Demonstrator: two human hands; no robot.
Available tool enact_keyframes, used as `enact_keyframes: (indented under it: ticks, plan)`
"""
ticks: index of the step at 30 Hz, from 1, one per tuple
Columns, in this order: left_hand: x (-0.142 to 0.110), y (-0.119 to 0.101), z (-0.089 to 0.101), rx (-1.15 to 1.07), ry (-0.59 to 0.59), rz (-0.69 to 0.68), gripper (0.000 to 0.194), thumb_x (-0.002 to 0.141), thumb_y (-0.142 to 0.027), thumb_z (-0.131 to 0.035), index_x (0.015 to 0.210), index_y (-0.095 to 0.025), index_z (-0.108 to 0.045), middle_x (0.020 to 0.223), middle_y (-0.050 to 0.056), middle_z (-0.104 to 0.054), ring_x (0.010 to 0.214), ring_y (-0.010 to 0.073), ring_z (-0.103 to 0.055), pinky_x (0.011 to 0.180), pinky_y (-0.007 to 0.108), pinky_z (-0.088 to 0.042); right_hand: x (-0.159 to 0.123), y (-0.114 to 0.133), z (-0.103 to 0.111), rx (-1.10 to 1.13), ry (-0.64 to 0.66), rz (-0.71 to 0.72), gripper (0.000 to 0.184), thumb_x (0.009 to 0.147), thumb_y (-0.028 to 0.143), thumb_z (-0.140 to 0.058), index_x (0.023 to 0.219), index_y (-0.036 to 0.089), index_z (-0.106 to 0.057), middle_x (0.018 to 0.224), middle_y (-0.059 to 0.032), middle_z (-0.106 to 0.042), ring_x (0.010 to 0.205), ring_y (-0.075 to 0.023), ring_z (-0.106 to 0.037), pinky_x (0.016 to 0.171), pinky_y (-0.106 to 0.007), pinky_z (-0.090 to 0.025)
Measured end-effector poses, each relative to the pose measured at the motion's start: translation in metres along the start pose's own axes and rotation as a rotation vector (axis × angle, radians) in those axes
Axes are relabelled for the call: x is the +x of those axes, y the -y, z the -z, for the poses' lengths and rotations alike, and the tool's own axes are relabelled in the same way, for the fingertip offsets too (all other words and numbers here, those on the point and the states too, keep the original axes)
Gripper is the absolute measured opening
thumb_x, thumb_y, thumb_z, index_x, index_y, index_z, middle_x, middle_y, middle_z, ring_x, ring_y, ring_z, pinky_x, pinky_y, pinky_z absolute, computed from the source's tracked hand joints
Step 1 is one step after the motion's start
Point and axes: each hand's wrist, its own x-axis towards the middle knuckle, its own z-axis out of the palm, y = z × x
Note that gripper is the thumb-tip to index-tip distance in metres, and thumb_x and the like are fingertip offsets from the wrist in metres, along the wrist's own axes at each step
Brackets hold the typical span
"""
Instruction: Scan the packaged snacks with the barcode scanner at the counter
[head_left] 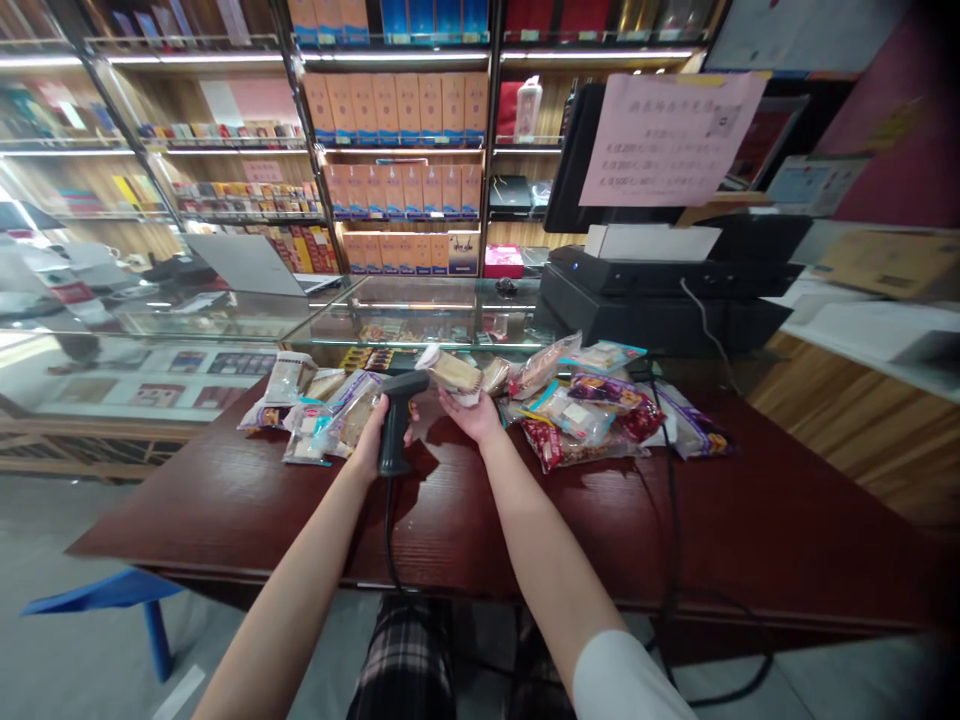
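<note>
Okay, two hands up. Left hand, grip closed round one black plastic handheld barcode scanner, nose tipped toward right hand. Right hand, grip closed on one clear-wrapped sponge cake slice, held just beside scanner nose, above dark red wooden surface. Beyond, bagged snacks heaped in two overlapping piles, roughly a dozen, exact count hard to make out. One black cable drops from scanner, past surface edge.
</note>
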Motion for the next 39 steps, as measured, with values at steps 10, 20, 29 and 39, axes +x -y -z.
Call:
enact_keyframes:
  ticks: [10,20,29,39]
  plan:
    - [0.000,0.001,0.002,-0.032,0.042,-0.016,0.056,0.084,-0.063,-0.057,0.103,-0.010,-0.063,0.077,0.006,-0.065,0.047,0.0091,-0.051,0.043,0.021,-0.044,-0.007,0.009,0.008,0.071,-0.021,0.069,0.031,0.094,0.026,-0.033,0.100,0.017,-0.062,0.087,-0.0081,-0.071,0.062,-0.0128,-0.061,0.058,-0.026,-0.051]
    - [-0.004,-0.001,-0.006,-0.025,0.043,-0.016,0.053,0.084,-0.062,-0.057,0.100,-0.011,-0.064,0.082,0.007,-0.066,0.047,0.0085,-0.051,0.042,0.021,-0.043,-0.009,0.015,0.000,0.093,0.059,0.095,0.046,0.098,0.038,-0.021,0.102,0.017,-0.061,0.091,-0.0102,-0.068,0.057,-0.0129,-0.053,0.050,-0.024,-0.044]
    - [0.000,-0.001,-0.007,-0.052,-0.020,0.021,0.055,0.084,-0.063,-0.056,0.099,-0.010,-0.063,0.081,0.008,-0.066,0.044,0.0089,-0.051,0.039,0.022,-0.040,-0.016,0.012,-0.003,0.048,0.062,0.111,0.067,0.088,0.076,-0.024,0.100,0.022,-0.061,0.084,-0.0054,-0.067,0.074,-0.0189,-0.063,0.063,-0.033,-0.054]
    - [-0.006,-0.011,-0.013,-0.057,-0.027,-0.033,0.051,0.084,-0.060,-0.058,0.097,-0.011,-0.063,0.077,0.006,-0.066,0.046,0.0094,-0.052,0.042,0.023,-0.042,-0.005,0.014,0.004,0.032,-0.019,0.064,0.027,0.098,0.038,-0.044,0.110,0.018,-0.057,0.082,-0.0033,-0.070,0.066,-0.0131,-0.066,0.058,-0.025,-0.057]
